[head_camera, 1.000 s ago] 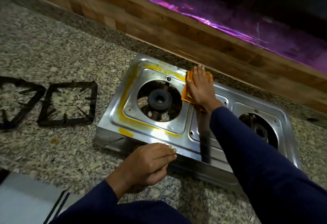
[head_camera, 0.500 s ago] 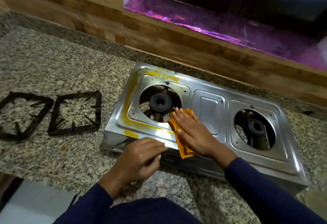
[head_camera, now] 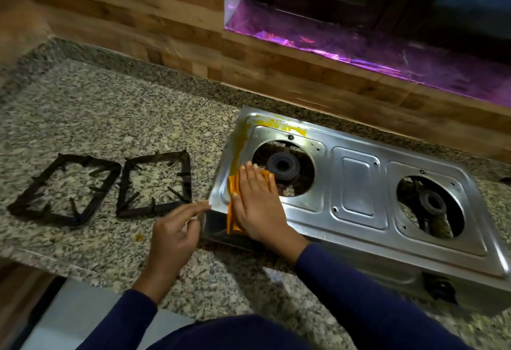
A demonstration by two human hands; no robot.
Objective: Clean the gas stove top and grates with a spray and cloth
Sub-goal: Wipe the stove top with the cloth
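Since half a second ago the right hand [head_camera: 255,203] has slid the orange cloth [head_camera: 233,185] leftward, from the near rim by the left burner [head_camera: 282,165] to the near-left corner of the stove top [head_camera: 356,181]. The yellow smear that lay along that near rim no longer shows. The right hand lies flat, fingers straight and together, pressing the cloth onto the steel, and a fold of cloth hangs over the front edge below the palm. The left hand [head_camera: 174,228] is just beside it, fingers loosely extended and holding nothing, its tips at the stove's corner as if to steady it. What is left of the yellow residue [head_camera: 243,139] starts directly beyond the right fingertips. It runs away from the person up the left rim, then turns right along the back rim above the burner. The stove's long axis stretches off to the right of both hands, towards the right burner [head_camera: 431,203]. The right hand already has the cloth and is nearer the streak, so a push straight ahead along the rim looks like the next stroke. The two grates [head_camera: 154,207] lie flat on the granite counter [head_camera: 96,117] to the left of the left hand, apart from the stove. No spray bottle is in view.
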